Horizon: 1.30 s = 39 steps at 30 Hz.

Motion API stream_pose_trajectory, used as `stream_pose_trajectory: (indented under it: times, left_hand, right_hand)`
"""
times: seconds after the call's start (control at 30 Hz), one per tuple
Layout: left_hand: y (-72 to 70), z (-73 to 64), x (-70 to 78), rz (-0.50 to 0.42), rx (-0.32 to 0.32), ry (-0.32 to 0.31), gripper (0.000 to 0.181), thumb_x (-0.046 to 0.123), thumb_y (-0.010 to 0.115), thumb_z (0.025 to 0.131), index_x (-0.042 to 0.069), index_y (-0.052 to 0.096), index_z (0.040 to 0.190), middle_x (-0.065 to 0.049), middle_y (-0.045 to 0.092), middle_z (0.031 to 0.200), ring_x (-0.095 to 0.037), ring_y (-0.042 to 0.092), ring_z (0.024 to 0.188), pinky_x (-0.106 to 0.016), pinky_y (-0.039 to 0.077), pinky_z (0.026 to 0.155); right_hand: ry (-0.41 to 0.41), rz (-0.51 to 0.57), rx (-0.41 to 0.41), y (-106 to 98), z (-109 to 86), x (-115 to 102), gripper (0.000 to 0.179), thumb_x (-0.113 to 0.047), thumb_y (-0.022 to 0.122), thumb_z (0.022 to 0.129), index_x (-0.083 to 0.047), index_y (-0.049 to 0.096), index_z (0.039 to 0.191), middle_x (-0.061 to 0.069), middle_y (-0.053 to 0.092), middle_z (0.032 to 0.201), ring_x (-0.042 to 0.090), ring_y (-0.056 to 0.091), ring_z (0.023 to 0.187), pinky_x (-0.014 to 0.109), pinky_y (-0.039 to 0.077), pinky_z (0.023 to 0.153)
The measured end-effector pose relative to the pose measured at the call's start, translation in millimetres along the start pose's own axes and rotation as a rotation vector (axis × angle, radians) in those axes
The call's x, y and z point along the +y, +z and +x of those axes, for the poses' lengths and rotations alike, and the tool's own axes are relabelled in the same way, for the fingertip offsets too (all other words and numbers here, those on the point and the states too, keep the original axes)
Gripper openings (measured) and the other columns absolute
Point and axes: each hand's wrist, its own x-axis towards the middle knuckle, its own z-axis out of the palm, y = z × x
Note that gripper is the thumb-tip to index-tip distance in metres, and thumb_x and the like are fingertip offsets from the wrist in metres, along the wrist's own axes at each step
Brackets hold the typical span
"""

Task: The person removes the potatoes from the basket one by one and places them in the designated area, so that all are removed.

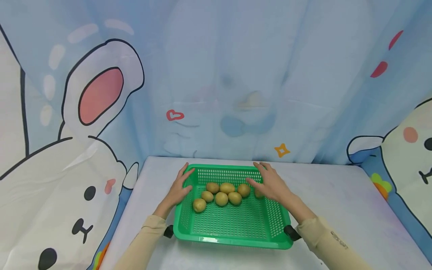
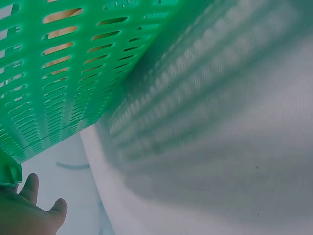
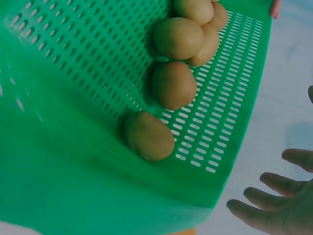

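Note:
A green plastic basket [image 1: 233, 227] with slotted walls stands on the table, and several potatoes [image 1: 221, 199] lie inside it, mostly toward the far side. My left hand [image 1: 177, 191] is at the basket's far left corner, fingers spread and extended. In the left wrist view, the left hand [image 2: 29, 213] shows beside the rim; whether it touches cannot be told. My right hand [image 1: 273, 185] hovers around the far right corner with fingers spread, partly hiding one potato [image 1: 258, 194]. The right wrist view has the right hand's fingers [image 3: 279, 185] straight and apart from the basket.
A white-covered table [image 1: 330, 195] extends on both sides of the basket. Behind it hangs a light blue curtain [image 1: 216, 82] with cartoon prints. Dark wrist straps [image 1: 291, 233] sit beside the basket's near corners.

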Motion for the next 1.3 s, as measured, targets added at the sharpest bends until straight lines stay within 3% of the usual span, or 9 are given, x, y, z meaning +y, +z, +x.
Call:
stream_pose_trajectory:
  times: [0.17, 0.33, 0.7, 0.83, 0.93, 1.07, 1.3]
  left_hand:
    - [0.5, 0.3, -1.1, -0.025, 0.008, -0.015, 0.067, -0.001, 0.05, 0.083, -0.001, 0.038, 0.15, -0.015, 0.011, 0.164, -0.04, 0.012, 0.148, -0.061, 0.031, 0.102]
    - [0.7, 0.5, -2.3, -0.049, 0.011, -0.032, 0.068, -0.003, 0.05, 0.084, -0.002, 0.037, 0.15, -0.016, 0.011, 0.164, -0.039, 0.011, 0.149, -0.061, 0.03, 0.103]
    - [1.8, 2.3, -3.7, -0.109, 0.026, -0.061, 0.074, -0.011, 0.053, 0.077, -0.003, 0.038, 0.149, -0.014, 0.011, 0.164, -0.039, 0.008, 0.149, -0.063, 0.025, 0.107]
    - [2.3, 2.3, -4.3, -0.124, 0.028, -0.068, 0.075, -0.012, 0.052, 0.076, -0.003, 0.038, 0.149, -0.013, 0.011, 0.164, -0.038, 0.007, 0.149, -0.062, 0.025, 0.108]
    - [2.1, 2.3, -4.2, -0.128, 0.033, -0.066, 0.075, -0.013, 0.051, 0.075, -0.004, 0.038, 0.149, -0.014, 0.012, 0.164, -0.038, 0.007, 0.149, -0.06, 0.026, 0.107]
    - [2.0, 2.9, -3.6, -0.131, 0.037, -0.067, 0.075, -0.013, 0.051, 0.075, -0.005, 0.038, 0.148, -0.015, 0.012, 0.164, -0.038, 0.007, 0.149, -0.06, 0.025, 0.108]
    - [2.6, 3.1, -3.9, -0.133, 0.037, -0.073, 0.075, -0.013, 0.051, 0.075, -0.006, 0.038, 0.148, -0.016, 0.012, 0.163, -0.038, 0.008, 0.149, -0.06, 0.026, 0.108]
  right_hand:
    - [-0.002, 0.105, -0.025, -1.3, 6.5, 5.0, 0.059, -0.033, 0.051, 0.102, 0.01, 0.045, 0.141, 0.034, 0.046, 0.138, 0.051, 0.045, 0.125, 0.062, 0.038, 0.098]
    - [0.023, 0.175, -0.061, -1.5, 13.1, 8.3, 0.047, -0.023, 0.048, 0.103, 0.015, 0.052, 0.13, 0.034, 0.057, 0.126, 0.049, 0.055, 0.115, 0.058, 0.044, 0.093]
    - [0.283, 0.249, -0.152, 19.7, 20.2, 16.0, 0.045, -0.019, 0.049, 0.1, 0.017, 0.054, 0.126, 0.034, 0.058, 0.12, 0.044, 0.059, 0.104, 0.051, 0.05, 0.082]
    - [0.304, 0.241, -0.143, 28.6, 22.0, 19.2, 0.041, -0.014, 0.052, 0.097, 0.019, 0.056, 0.122, 0.034, 0.059, 0.119, 0.031, 0.062, 0.084, 0.045, 0.051, 0.074]
    - [0.31, 0.21, -0.119, 33.4, 24.1, 20.5, 0.038, -0.009, 0.056, 0.092, 0.019, 0.059, 0.118, 0.033, 0.061, 0.114, 0.031, 0.062, 0.081, 0.043, 0.051, 0.072]
    - [0.325, 0.176, -0.095, 38.1, 26.2, 22.7, 0.035, -0.002, 0.06, 0.084, 0.019, 0.061, 0.112, 0.031, 0.064, 0.102, 0.04, 0.063, 0.092, 0.047, 0.052, 0.075]
    - [0.306, 0.156, -0.032, 46.7, 24.3, 24.2, 0.036, 0.007, 0.058, 0.072, 0.02, 0.062, 0.105, 0.026, 0.063, 0.089, 0.036, 0.06, 0.081, 0.048, 0.05, 0.072]
